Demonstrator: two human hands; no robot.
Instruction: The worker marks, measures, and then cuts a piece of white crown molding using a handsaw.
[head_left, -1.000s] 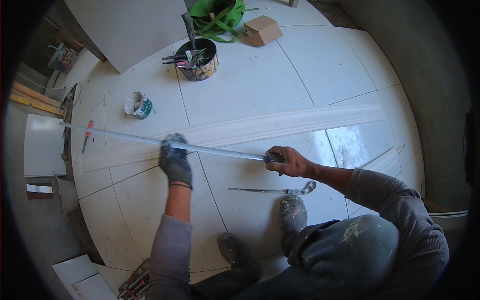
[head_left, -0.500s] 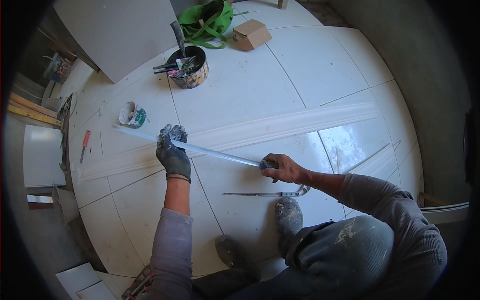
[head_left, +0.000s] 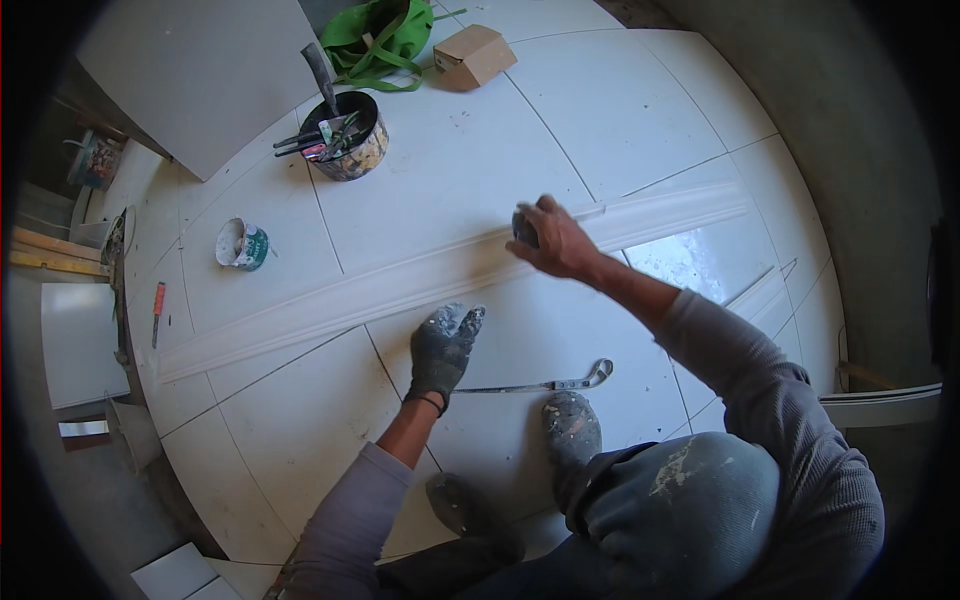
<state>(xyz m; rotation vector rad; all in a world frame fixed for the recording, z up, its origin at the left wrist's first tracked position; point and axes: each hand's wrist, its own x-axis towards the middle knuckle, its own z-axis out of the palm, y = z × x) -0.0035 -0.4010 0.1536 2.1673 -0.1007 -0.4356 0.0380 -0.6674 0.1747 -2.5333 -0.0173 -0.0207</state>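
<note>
A tape measure (head_left: pixel 524 230), dark and rounded, sits in the grip of my bare right hand (head_left: pixel 552 240), above the far side of a long white moulding (head_left: pixel 400 275). No blade shows out of it. My left hand (head_left: pixel 443 350), in a dark glove smeared with white, hovers near the moulding's close edge; a gap parts its thumb from the fingers and nothing is between them. Nearer my boots lies a thin saw-like tool (head_left: pixel 585 383) with a curved handle, its other end hidden behind my left wrist.
Farther off stand a black bucket of hand tools (head_left: pixel 352 160), a small white-and-green tub (head_left: pixel 243 246), a cardboard box (head_left: pixel 474 58) and a green bag (head_left: pixel 385 45). A red-handled tool (head_left: pixel 159 300) lies at the left. Another white moulding piece (head_left: pixel 757 300) rests at the right.
The long pale strip between my hands has gone back into the tape measure. My right hand has moved up over the moulding; my left hand has come right and nearer to me.
</note>
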